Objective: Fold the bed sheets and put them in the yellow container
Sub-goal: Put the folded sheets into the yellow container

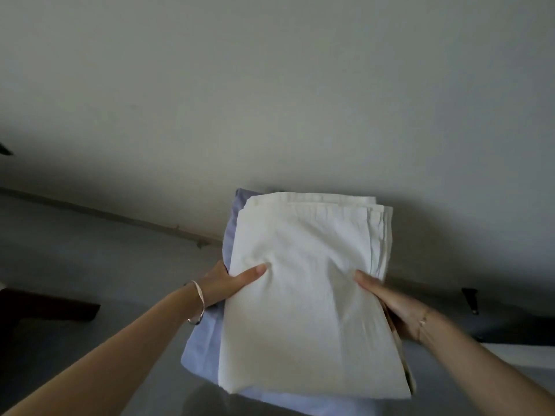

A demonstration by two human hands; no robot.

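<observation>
Folded white sheet [303, 295] lies stacked on folded blue sheet [204, 349], both held aloft before wall [270, 85]. Left hand [228, 283], right hand [390, 304]: each grip clamped on a side edge of stack, thumb on top.

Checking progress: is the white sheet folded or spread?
Folded: the white sheet shows stacked edges at its far end, a compact rectangle.

White sheet [306, 295]: matt woven cloth, lightly creased. Blue sheet [204, 340] beneath: matt, smoother cloth. Bangle [199, 298]: glossy metal. Wall [270, 100]: matt.
</observation>
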